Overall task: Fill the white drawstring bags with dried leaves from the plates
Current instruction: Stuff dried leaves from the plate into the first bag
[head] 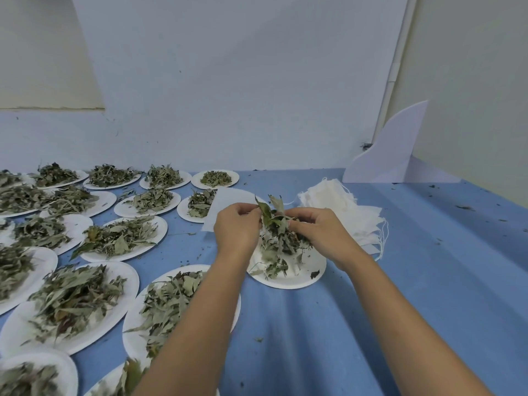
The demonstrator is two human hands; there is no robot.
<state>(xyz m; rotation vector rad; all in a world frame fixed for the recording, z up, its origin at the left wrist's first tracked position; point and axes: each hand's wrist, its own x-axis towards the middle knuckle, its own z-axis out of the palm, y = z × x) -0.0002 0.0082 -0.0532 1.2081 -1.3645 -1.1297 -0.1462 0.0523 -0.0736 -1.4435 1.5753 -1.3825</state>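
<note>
Your left hand [237,230] has its fingers curled, thumb and fingertips pinching the top of a clump of dried leaves [275,227]; your right hand [320,232] curls its fingers around the same clump from the other side. The leaves are grey-green, crinkled and brittle-looking, with a few darker, broader ones sticking up above your knuckles. You cannot tell whether a bag is caught between your hands. The clump hangs just over a round white paper plate [288,284] at frame center, where loose leaves and crumbs lie. Behind your left hand a flat white sheet [225,204] lies on the cloth. Just right of your right hand sits the stack of white drawstring bags [337,204], thin and gauzy, cords trailing off its lower right edge. More paper plates of leaves [161,227] crowd the left half of the frame, one under your left forearm. The wrinkled blue tablecloth [414,281] is open across the right and lower middle, dotted with leaf bits, up to a curved white card [391,155] standing upper right.
</note>
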